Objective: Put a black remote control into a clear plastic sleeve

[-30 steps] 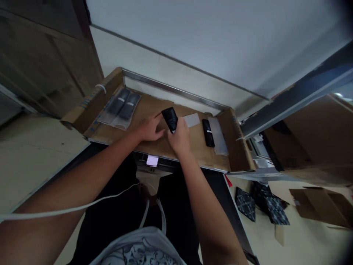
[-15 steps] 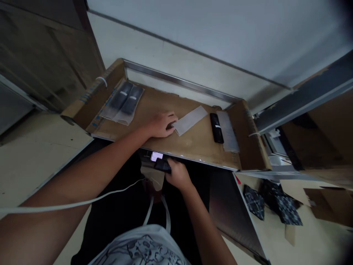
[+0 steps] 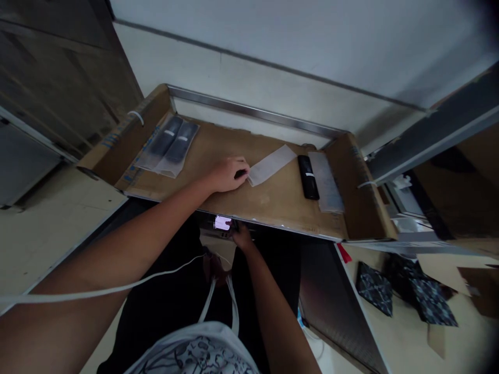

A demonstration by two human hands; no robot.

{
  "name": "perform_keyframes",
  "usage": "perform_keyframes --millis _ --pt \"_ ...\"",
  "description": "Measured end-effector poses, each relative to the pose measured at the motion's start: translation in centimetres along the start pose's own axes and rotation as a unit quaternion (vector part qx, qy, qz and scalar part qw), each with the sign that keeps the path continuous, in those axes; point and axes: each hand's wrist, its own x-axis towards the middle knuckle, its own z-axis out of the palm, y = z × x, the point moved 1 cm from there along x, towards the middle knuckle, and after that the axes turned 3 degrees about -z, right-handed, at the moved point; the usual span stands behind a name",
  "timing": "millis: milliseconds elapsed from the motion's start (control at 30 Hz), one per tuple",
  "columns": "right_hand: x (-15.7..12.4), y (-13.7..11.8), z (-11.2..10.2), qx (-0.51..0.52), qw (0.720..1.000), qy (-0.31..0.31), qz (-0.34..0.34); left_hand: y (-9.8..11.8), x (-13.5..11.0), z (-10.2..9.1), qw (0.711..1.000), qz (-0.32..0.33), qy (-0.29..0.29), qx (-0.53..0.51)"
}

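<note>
Cardboard (image 3: 273, 200) lines the tabletop, and on it, just past the fingertips of the left hand (image 3: 226, 174), lies the clear plastic sleeve (image 3: 271, 164), flat and slanted away to the right. The left hand rests palm down with its fingers curled together at the near end of the sleeve, seemingly pinning that end so the thin plastic stays put; something small and dark shows under the fingertips, too hidden to name. Folded-up cardboard sides to the far left and far right of this hand make a shallow tray, which likely keeps loose pieces from sliding off.

Far to the left of the left hand, by the raised side, two dark remotes in clear bags (image 3: 170, 144) lie side by side, apparently a finished pile kept out of the working middle. To its right, beyond the sleeve, a bare black remote (image 3: 307, 177) lies lengthwise next to a flat stack of empty sleeves (image 3: 326, 181), both within easy reach.

Below the near edge of the tabletop, the right hand (image 3: 241, 240) reaches under the lip beside a small lit label (image 3: 222, 223). Its fingers are tucked out of sight, so whether its grip is closed on anything cannot be told.
</note>
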Motion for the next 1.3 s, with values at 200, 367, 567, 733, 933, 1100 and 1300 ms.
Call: perform_keyframes --millis 200,367,567,733,933,1100,1300 --pt "0.3 -0.5 0.3 -0.064 0.998 0.015 -0.004 -0.2 0.0 0.1 1.0 -0.003 0.002 -0.004" --pt "0.3 -0.7 0.4 -0.078 0.997 0.022 -0.018 -0.2 0.0 0.1 1.0 -0.002 0.007 0.005" --pt "0.1 -0.7 1.4 -0.012 0.999 -0.013 -0.044 -0.1 0.0 0.0 1.0 -0.004 0.009 0.006" --pt "0.1 -0.5 1.8 -0.005 0.999 -0.032 -0.024 -0.1 0.0 0.0 1.0 -0.011 0.005 0.004" --pt "0.0 -0.5 1.4 -0.012 0.999 -0.021 -0.026 -0.2 -0.1 0.1 1.0 -0.009 0.007 -0.003" --pt "-0.3 -0.8 0.7 -0.006 1.0 -0.009 -0.022 -0.1 -0.1 0.0 1.0 -0.007 0.01 -0.005" --pt "0.0 -0.7 0.2 -0.057 0.998 0.018 -0.005 0.0 -0.1 -0.1 1.0 -0.01 0.005 -0.005"
